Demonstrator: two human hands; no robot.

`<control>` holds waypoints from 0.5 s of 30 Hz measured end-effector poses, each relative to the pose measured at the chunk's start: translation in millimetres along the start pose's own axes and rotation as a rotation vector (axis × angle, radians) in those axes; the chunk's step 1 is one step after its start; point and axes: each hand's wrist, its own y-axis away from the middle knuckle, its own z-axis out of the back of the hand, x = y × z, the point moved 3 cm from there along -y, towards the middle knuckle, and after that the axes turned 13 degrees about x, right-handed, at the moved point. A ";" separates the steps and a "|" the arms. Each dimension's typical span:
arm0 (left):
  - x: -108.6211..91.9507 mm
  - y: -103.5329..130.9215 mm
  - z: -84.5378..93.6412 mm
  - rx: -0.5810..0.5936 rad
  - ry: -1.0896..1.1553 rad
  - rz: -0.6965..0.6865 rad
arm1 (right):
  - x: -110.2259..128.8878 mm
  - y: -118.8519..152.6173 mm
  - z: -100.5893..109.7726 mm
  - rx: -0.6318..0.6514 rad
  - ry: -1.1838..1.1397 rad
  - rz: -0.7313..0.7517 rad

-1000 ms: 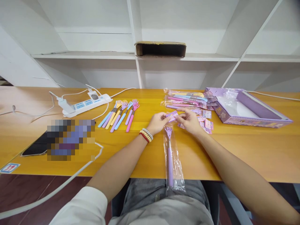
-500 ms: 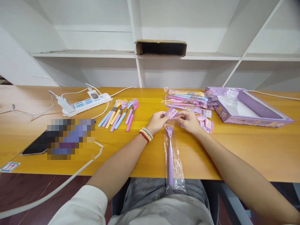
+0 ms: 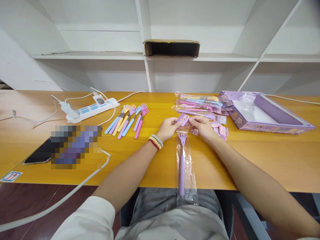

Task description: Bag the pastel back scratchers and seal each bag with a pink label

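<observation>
A small purple printed card (image 3: 183,119) is pinched at its left side by my left hand (image 3: 170,128). My right hand (image 3: 201,126) has its fingers closed at the card's right edge. Below the card hangs a clear plastic bag (image 3: 190,170) with a purple hand-shaped scratcher (image 3: 182,175) inside, its claw end up near my hands and its lower end past the table edge. Unbagged scratchers (image 3: 127,121) in several colours lie left of my hands. Bagged ones (image 3: 200,103) lie behind my right hand, near loose cards (image 3: 223,130).
A purple open box (image 3: 270,127) lies at the right. At the left are a white power strip (image 3: 93,108) with cables, a black phone-like object (image 3: 38,151) and a blurred patch. A cardboard box (image 3: 172,41) sits on the white shelf behind.
My right thumb and fingers have moved slightly at the card's right edge. The bagged purple scratcher hangs a little straighter. The view has shifted slightly.
</observation>
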 end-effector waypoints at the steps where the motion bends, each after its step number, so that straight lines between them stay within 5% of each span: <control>1: 0.1 0.0 -0.1 0.002 0.001 0.002 | -0.3 -0.2 0.1 -0.003 -0.025 -0.001; 15: -3.9 1.3 -0.6 -0.027 -0.032 0.063 | -1.5 1.9 -3.7 0.055 -0.260 -0.097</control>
